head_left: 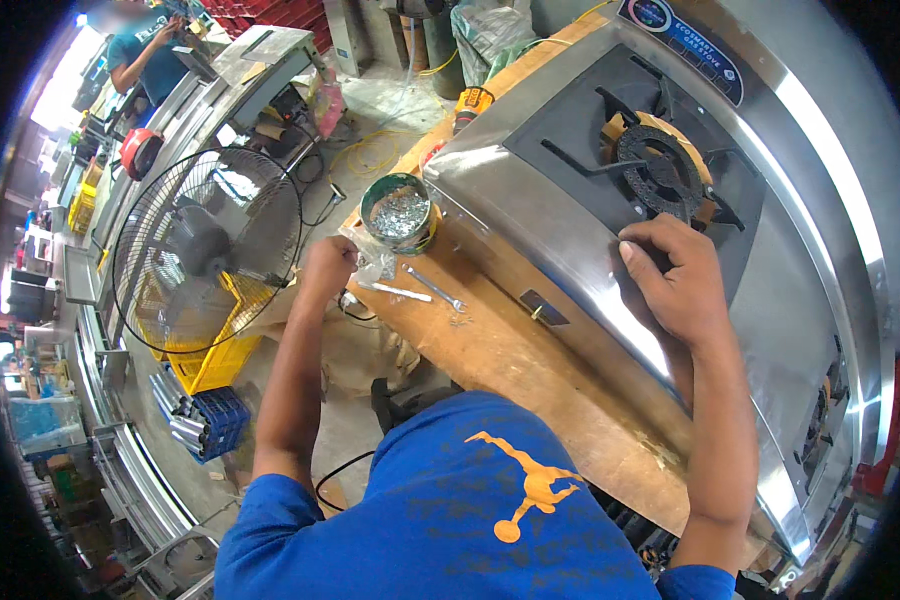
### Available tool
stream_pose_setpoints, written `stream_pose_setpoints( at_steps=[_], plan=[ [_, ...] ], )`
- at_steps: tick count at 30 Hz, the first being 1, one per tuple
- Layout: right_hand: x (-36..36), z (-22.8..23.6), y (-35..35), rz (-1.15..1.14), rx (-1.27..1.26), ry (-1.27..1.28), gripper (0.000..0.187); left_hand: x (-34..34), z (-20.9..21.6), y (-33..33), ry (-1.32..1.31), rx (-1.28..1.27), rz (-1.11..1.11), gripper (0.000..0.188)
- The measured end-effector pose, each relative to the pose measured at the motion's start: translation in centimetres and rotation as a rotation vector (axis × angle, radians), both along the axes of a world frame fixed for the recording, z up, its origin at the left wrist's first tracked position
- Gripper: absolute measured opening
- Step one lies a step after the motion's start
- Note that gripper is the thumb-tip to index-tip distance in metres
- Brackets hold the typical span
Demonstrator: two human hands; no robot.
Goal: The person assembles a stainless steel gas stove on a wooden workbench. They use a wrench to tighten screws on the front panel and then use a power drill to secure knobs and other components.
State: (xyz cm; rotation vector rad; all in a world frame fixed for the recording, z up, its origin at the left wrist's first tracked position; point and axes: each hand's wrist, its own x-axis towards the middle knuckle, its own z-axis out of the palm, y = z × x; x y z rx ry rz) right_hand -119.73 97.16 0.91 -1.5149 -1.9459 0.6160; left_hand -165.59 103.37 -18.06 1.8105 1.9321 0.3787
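Note:
My left hand (331, 266) is closed with its fingers pressed together at the left edge of the wooden bench, beside a clear plastic bag (372, 256). Whatever it may hold is hidden. Just right of the bag stands a round tin (416, 243) full of small metal fasteners. A wrench (435, 287) and a white pen-like stick (402, 292) lie in front of it. My right hand (682, 279) rests on the steel gas stove (570, 240), fingers curled and thumb against them, just below the round burner (660, 165). I cannot make out anything in its grip.
The stove covers most of the wooden bench (530, 360). A yellow drill (473, 104) lies by its far left corner. To the left stand a large fan (208, 245), a yellow crate (215, 358) and a blue crate of metal tubes (218, 425). Another person (150, 62) is far left.

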Motion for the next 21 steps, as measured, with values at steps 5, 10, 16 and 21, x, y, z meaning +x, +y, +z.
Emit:
stream_pose_setpoints(
  at_steps=[5,10,16,21],
  plan=[
    [0.3,-0.4,-0.1,-0.005,0.011,-0.027,0.016,2.0,-1.7,0.9,0.149,0.073,0.012,0.017],
    [0.8,-0.7,0.3,0.009,0.039,-0.006,0.016,2.8,-0.6,0.5,0.196,0.142,-0.027,0.018],
    [1.0,-0.5,0.3,0.016,0.035,-0.059,0.016,3.7,2.5,-0.9,0.172,0.173,0.012,0.016],
    [0.0,0.4,0.1,0.008,0.06,-0.042,0.016,7.8,1.8,-6.1,-0.059,0.122,-0.172,0.021]
  ],
)
